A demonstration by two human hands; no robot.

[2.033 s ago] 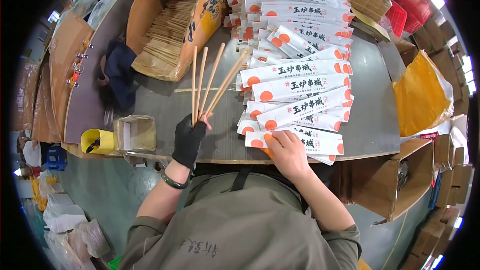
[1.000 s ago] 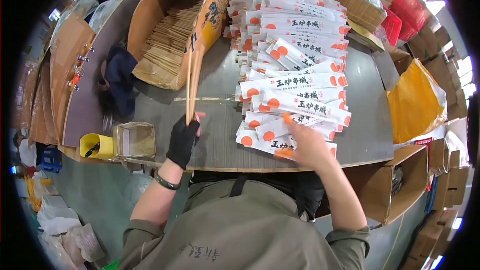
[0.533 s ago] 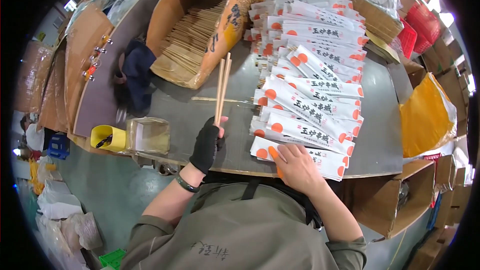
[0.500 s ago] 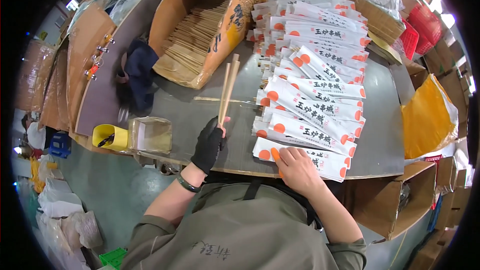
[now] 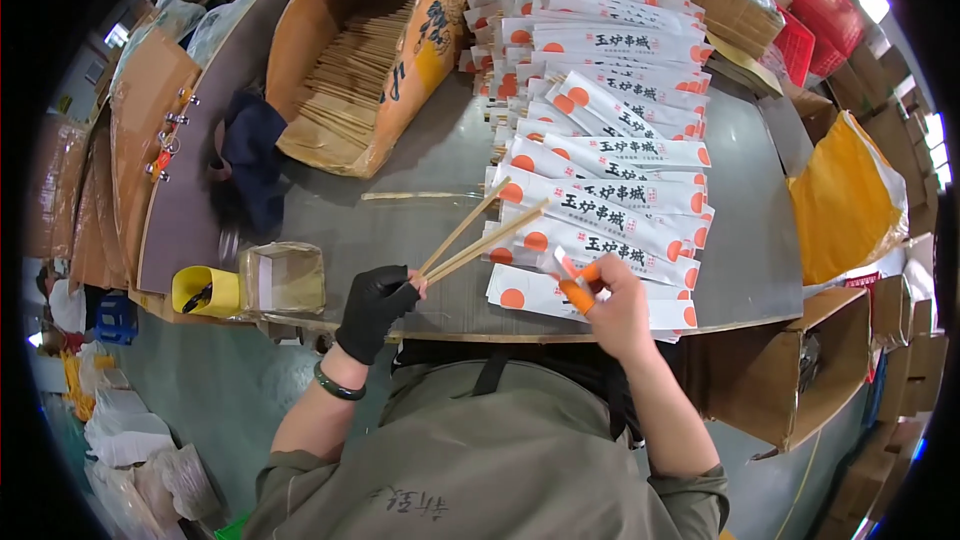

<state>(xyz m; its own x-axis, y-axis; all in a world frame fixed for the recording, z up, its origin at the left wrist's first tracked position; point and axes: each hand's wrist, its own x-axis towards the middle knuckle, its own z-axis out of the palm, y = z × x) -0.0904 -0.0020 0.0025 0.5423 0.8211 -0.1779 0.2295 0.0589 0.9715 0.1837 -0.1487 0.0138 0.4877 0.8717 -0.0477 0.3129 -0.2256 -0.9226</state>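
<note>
My left hand (image 5: 378, 308), in a black glove with bare fingertips, is closed around wooden chopsticks (image 5: 490, 240). Their free ends spread apart and point up and to the right, over the table. Orange finger covers show on my right hand (image 5: 612, 305), which pinches a white paper chopstick sleeve (image 5: 562, 262) with a red patch, seen nearly end-on. Beneath that hand lies the nearest stack of flat paper sleeves (image 5: 535, 292), white with red dots. Beyond it, a long heap of sleeved chopsticks (image 5: 625, 150) runs to the back of the table.
An open cardboard box (image 5: 340, 135) of loose chopsticks lies tilted at the back left, beside dark cloth (image 5: 255, 155). One chopstick (image 5: 420, 195) rests on the table (image 5: 745, 270). A yellow container (image 5: 205, 292) and a small box (image 5: 285, 278) sit at the left edge.
My left hand has moved left and down, and its chopsticks now tilt right toward the sleeves. My right hand has risen off the near stack with a sleeve pinched in its fingers.
</note>
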